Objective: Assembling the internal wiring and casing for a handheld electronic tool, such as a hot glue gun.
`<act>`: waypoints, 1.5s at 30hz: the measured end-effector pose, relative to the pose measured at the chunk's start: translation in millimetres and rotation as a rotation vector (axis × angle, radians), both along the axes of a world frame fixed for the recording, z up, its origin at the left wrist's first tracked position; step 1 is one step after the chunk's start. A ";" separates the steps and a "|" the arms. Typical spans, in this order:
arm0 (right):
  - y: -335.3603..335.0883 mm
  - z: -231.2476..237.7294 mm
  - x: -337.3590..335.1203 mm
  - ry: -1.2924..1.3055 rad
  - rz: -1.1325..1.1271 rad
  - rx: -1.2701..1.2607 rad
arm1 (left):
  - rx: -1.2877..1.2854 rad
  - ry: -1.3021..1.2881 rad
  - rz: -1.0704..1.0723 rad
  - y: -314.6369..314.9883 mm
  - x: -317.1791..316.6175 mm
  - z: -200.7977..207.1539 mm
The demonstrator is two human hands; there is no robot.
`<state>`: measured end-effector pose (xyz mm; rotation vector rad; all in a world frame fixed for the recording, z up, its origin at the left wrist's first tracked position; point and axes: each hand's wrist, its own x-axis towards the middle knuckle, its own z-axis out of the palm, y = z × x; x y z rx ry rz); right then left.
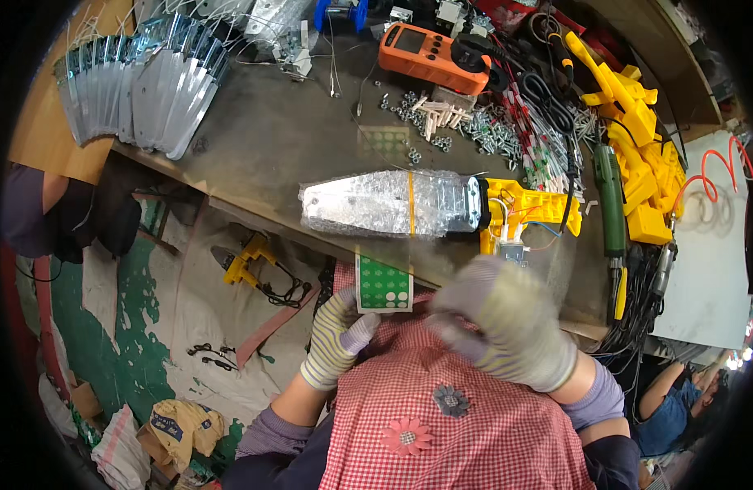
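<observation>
My left hand (335, 339), in a striped knit glove, grips the lower left edge of a green sticker sheet (384, 276) with round labels; a few at its lower right are peeled off, leaving white circles. The sheet lies at the table's front edge above my checked apron. My right hand (507, 322), gloved alike, is smeared by motion right of the sheet, so its fingers do not read clearly. Beyond both hands lies a tool with a long flat metal plate (368, 202) in clear wrap, an orange band round it, and an opened yellow housing (527, 208) showing wires.
Metal plates (143, 90) fan out at the far left. An orange meter (433, 59) stands behind loose screws (491, 135). Yellow housings (642, 163) and a green electric screwdriver (610, 200) lie at the right. Another yellow tool (250, 260) is below the table at left.
</observation>
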<state>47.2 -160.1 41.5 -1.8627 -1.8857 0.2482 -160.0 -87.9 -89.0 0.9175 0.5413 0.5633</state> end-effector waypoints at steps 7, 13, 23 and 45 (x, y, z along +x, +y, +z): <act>20.2 -49.2 -22.2 0.086 0.112 -0.004 | 0.235 0.143 0.102 2.1 -0.1 -1.0; 25.5 -32.9 -26.7 -0.115 0.104 -0.084 | 0.637 0.267 0.239 6.0 6.1 6.4; 21.9 -47.0 -20.5 0.079 0.018 -0.101 | 0.788 0.333 0.236 7.4 10.9 14.6; -60.8 -57.5 55.6 0.160 -0.509 0.122 | 1.630 -0.009 -0.412 66.1 147.0 89.4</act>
